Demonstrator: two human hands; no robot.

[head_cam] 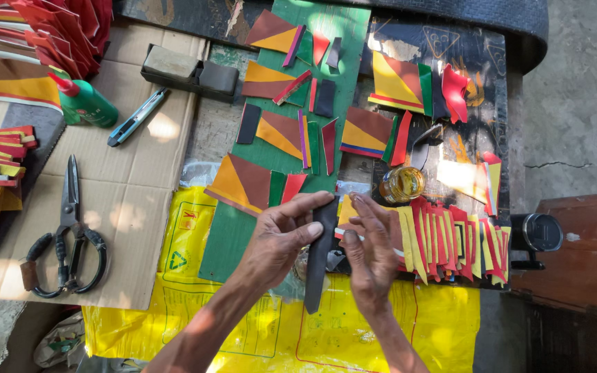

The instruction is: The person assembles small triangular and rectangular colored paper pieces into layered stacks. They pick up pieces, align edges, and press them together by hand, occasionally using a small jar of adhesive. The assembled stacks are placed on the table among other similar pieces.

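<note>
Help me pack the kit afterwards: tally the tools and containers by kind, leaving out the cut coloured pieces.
Scissors: 1
Utility knife: 1
Green glue bottle: 1
Amber jar: 1
Grey block: 1
Total: 5
The left hand holds a dark strip; the right hand touches it with a thin white stick.

Bright daylight falls in patches, with soft dappled shadows on the cardboard (126, 186) at left; the picture is sharp, edges slightly curved.
</note>
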